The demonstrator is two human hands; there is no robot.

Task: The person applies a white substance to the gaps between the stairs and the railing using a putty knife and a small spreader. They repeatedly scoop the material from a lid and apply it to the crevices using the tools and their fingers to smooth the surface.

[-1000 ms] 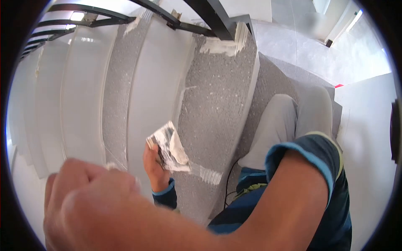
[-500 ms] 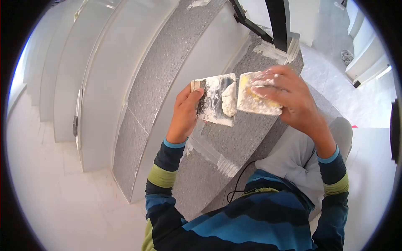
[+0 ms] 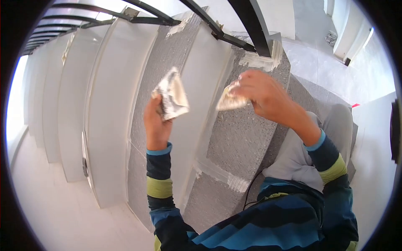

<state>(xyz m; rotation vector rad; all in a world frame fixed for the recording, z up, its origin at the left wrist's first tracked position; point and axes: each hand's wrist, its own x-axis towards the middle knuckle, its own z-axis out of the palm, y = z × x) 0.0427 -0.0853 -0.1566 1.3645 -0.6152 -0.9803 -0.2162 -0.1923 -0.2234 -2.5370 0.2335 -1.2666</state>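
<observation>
My left hand (image 3: 155,123) is raised in front of the stairs and grips a flat metal putty blade (image 3: 171,95) smeared with white filler. My right hand (image 3: 261,95) is held up to the right of it and grips a second small flat scraper (image 3: 229,101), also coated in white filler. The two tools are apart, with a gap between them. Both hang over a grey speckled stone stair tread (image 3: 238,134). My sleeves are striped blue and green.
Grey stone treads and white risers (image 3: 104,104) curve away to the left. A black metal railing (image 3: 247,25) runs along the top. White filler patches (image 3: 220,175) mark tread joints. A black cable (image 3: 248,190) hangs near my knee. White tiled floor lies lower left.
The two tools were together, scraper against blade, half a second ago; now they are parted. The view has tilted back up toward the railing.
</observation>
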